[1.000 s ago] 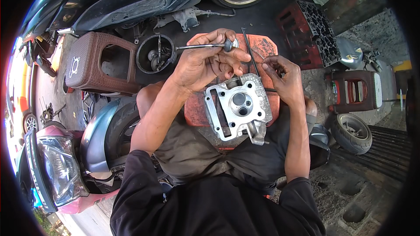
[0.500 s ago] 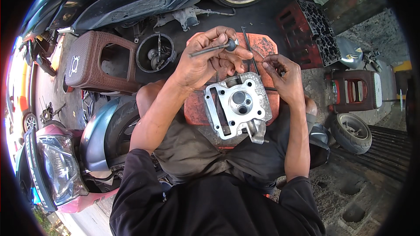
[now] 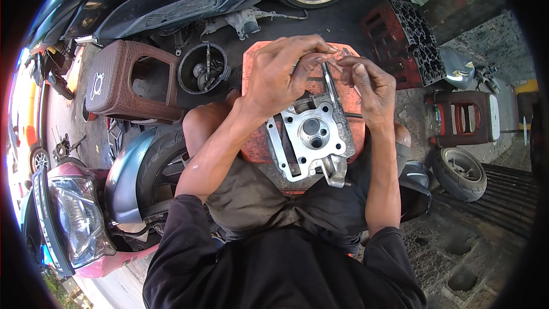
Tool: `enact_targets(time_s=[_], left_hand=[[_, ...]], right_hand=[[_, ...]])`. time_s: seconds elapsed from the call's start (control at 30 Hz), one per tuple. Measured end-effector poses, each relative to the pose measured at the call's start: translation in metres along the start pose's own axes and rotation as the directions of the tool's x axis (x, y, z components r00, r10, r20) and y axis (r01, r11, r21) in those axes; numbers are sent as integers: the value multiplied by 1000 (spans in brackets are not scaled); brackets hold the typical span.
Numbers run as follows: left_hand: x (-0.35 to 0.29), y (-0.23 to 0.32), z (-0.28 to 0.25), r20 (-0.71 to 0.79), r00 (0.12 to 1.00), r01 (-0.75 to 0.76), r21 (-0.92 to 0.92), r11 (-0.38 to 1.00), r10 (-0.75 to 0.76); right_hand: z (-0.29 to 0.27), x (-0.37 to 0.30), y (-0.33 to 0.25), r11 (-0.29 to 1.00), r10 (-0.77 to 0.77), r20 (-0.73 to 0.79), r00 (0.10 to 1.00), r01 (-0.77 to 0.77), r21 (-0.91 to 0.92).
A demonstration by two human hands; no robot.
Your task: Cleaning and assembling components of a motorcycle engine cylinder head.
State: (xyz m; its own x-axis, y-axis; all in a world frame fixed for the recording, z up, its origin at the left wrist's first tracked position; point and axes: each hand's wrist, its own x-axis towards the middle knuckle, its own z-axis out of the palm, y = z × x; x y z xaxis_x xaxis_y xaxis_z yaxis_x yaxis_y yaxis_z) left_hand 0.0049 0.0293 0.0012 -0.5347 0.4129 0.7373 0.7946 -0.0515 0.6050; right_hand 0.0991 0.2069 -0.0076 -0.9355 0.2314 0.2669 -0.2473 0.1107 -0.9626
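Hands are meeting above an aluminium cylinder head (image 3: 311, 140), which is lying face-up on an orange plastic stool (image 3: 258, 137) between my knees, its round combustion chamber turned toward the camera. I am watching my left hand (image 3: 281, 74) pinching a slim metal rod-like tool (image 3: 330, 87), fingers closed around its upper end, holding it upright so its tip is pointing down at the head. My right hand (image 3: 370, 84) is hovering just beside it, fingertips drawn together on something too small for me to identify. Beyond the stool, a black round bowl of parts (image 3: 203, 68) is sitting near a brown plastic stool (image 3: 128, 83), and a pink scooter's headlight (image 3: 77, 223) is showing at lower left.
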Motion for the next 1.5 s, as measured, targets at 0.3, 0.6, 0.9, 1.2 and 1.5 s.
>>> enact_targets(time_s=[0.3, 0.6, 0.9, 1.2, 1.5], left_hand=[[5, -6, 7, 150, 973, -202, 186, 962, 176], [9, -30, -23, 172, 932, 295, 146, 944, -318], [-12, -54, -19, 420, 826, 283, 268, 921, -376], [-1, -40, -13, 214, 931, 297, 18, 955, -294], [2, -27, -12, 241, 877, 481, -412, 774, -416]], right_hand=[[15, -4, -2, 983, 151, 53, 987, -155, 97], [-1, -23, -21, 995, 96, 322, 942, -87, -41], [-4, -24, -8, 964, 41, 261, 965, -107, 244], [2, 9, -1, 991, 59, -63, 996, -51, 122], [24, 20, 12, 975, 210, -39, 977, -206, 87]])
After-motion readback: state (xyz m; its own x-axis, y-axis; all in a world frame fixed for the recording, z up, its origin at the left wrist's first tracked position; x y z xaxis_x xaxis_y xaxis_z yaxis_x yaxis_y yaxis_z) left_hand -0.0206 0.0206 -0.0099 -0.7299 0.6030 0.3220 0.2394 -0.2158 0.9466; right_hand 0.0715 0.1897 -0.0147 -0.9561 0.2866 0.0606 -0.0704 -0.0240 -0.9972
